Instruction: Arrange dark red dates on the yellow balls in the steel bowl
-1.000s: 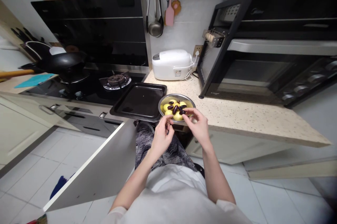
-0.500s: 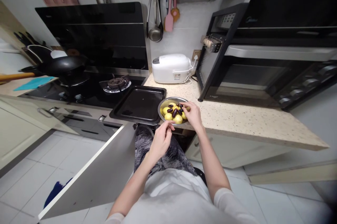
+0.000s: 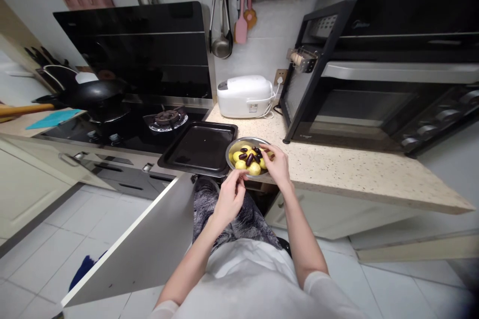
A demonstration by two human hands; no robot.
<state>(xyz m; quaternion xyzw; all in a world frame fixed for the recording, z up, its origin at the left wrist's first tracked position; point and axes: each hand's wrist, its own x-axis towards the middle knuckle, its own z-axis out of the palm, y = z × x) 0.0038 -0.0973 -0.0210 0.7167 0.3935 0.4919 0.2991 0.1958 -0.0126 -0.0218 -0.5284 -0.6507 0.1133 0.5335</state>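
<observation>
A round metal bowl [image 3: 229, 152] holds several yellow, round, potato-like pieces [image 3: 254, 168] with several dark purple, oblong pieces [image 3: 250, 159] lying among and on top of them. My right hand [image 3: 277, 166] reaches over the bowl's right side, its fingers closed around a small dark piece [image 3: 272, 156] that shows between them. At the front rim is my left hand [image 3: 232, 191], fingers bent together, the tips by the bowl's edge. Whether those tips grip the rim or hold something small, I cannot tell.
A black baking tray [image 3: 200, 147] lies left of the bowl, partly over the hob. Behind stands a white rice cooker [image 3: 245, 97]. An oven [image 3: 359, 109] is at the right. A cabinet door [image 3: 142, 249] stands ajar by my legs. A wok [image 3: 95, 92] sits on the far burner.
My right hand has shifted slightly right, and a small dark piece now shows in its fingers. My left hand stays by the front rim. The view has moved a little.
</observation>
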